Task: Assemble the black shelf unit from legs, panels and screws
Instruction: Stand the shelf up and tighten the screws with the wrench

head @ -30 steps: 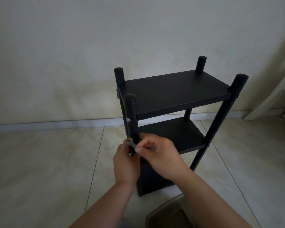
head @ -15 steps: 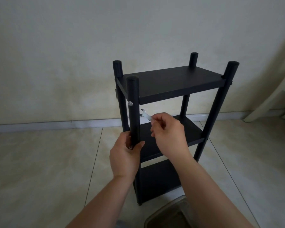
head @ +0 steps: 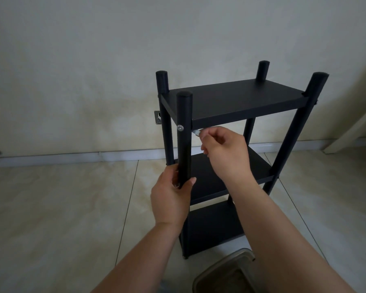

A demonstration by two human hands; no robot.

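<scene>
A pale wall (head: 93, 60) backs a tiled floor (head: 61, 208), with a small metal plate (head: 158, 117) low on the wall just left of the shelf (head: 230, 98). The shelf stands upright on the floor near the wall, its three black panels set between four black legs. The left hand (head: 171, 197) grips the near left leg (head: 184, 136) partway down, fingers and thumb curled round it. A silver screw (head: 180, 127) sits in that leg, level with the top panel. Just right of the leg, under the top panel's front edge, the right hand (head: 226, 151) pinches a small silver tool (head: 197, 132) between thumb and fingertips, its tip close to the leg; what kind of tool it is cannot be told. At the bottom edge, right of centre, lies part of a metal tray (head: 220, 271) on the floor.
</scene>
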